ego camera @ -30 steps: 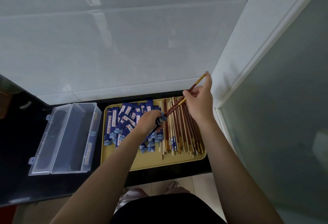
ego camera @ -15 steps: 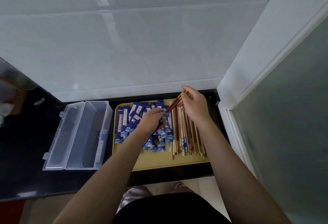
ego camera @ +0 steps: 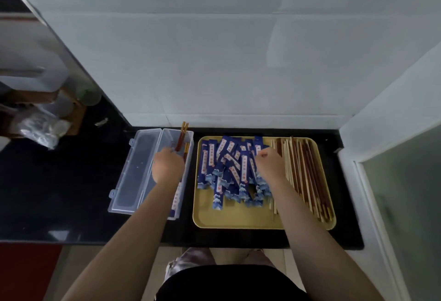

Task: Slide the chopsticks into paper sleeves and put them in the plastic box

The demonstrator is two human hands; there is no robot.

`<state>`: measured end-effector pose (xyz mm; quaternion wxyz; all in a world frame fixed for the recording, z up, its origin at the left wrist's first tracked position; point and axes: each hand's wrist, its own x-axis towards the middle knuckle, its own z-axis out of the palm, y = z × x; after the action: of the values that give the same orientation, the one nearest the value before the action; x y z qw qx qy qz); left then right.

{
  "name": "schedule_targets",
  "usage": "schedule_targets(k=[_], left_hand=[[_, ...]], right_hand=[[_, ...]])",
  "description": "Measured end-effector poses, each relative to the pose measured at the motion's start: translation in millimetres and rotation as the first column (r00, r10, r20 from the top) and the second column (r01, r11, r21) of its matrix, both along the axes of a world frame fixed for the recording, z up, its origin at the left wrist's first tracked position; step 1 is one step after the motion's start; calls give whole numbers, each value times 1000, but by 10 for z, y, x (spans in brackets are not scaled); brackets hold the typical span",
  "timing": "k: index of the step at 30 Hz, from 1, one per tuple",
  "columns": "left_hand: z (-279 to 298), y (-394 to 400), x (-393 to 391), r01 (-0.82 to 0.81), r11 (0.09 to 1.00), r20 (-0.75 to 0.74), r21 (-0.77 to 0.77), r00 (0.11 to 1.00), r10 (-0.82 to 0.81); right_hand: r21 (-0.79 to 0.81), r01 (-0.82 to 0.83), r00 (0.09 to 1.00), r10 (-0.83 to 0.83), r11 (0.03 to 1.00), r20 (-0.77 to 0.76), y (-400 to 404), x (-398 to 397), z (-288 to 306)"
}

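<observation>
The clear plastic box [ego camera: 189, 138] lies open on the black counter, its lid [ego camera: 133, 171] folded out to the left. My left hand [ego camera: 167, 167] is over the box and grips a sleeved pair of chopsticks [ego camera: 182, 133]. The pair's brown ends stick out past the box's far rim, and its blue sleeve shows under my wrist. My right hand [ego camera: 269, 164] rests with curled fingers on the pile of blue paper sleeves [ego camera: 226, 167], right beside the loose chopsticks [ego camera: 305, 171] on the yellow tray [ego camera: 238, 219]. Whether it holds anything is hidden.
The white tiled wall rises just behind the box and tray. A white door frame [ego camera: 358, 157] borders the counter on the right. Jars and a plastic bag [ego camera: 40, 128] sit at the far left. The counter's front edge [ego camera: 214, 244] is close to my body.
My left hand has carried the sleeved chopsticks from the tray leftward into the box. My right hand has let go of the chopsticks and dropped onto the sleeve pile. The camera tilted down.
</observation>
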<state>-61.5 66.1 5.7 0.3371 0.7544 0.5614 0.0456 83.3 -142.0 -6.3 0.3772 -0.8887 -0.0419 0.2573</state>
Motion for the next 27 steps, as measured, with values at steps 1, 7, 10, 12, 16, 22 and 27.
schedule_targets(k=[1,7,10,12,16,22,27], left_hand=[[-29,44,-43,30,999,-73,-42,997,-33],[-134,41,-67,128,984,-185,-124,971,-149],[-158,18,-15,178,982,-25,-65,983,-180],[-128,-25,50,223,968,93,-111,973,-213],[-84,-137,234,297,936,180,-191,947,-264],[-171,-421,443,441,838,102,-321,896,-433],[-287,-595,471,459,784,-6,-418,861,-508]], right_hand=[[-71,-42,999,43,997,5,35,-37,-90],[-296,-117,993,113,948,-31,174,-223,-370],[-344,-103,995,98,933,-31,217,-304,-385],[-369,-94,996,85,925,-41,237,-340,-373],[-386,-105,994,89,917,-58,246,-333,-368],[-374,-103,995,90,922,-52,197,-344,-431],[-316,-114,992,91,942,-87,152,-306,-484]])
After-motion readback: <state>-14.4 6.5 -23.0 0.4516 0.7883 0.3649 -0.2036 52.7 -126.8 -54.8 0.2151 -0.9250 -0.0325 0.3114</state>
